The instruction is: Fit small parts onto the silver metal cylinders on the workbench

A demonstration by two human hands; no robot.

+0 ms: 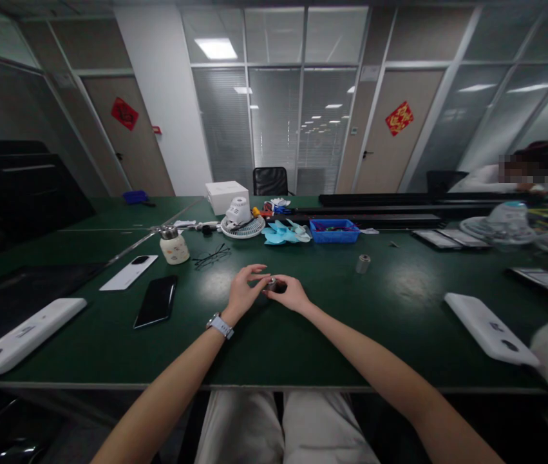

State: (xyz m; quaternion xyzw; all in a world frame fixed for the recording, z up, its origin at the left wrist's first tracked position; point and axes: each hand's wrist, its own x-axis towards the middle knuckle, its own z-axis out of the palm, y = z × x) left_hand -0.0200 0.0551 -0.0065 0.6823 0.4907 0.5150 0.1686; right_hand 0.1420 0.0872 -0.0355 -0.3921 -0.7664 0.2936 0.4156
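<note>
Step in hand, by the look of it: two-handed handling of a small metal cylinder (272, 283), at the fingertips in front of the person, over the worktop (302, 357). Right hand (293, 294): thumb and index look clamped on it. Left hand (243, 295): fingers bent over it, thumb close in; can't tell whether they grip or only touch. Second cylinder (363, 263) stands off to the right, untouched. Fan body (241, 222) and blue blades (279, 232) lie farther back. Next move calls for a steady right pinch, left fingers free to adjust.
</note>
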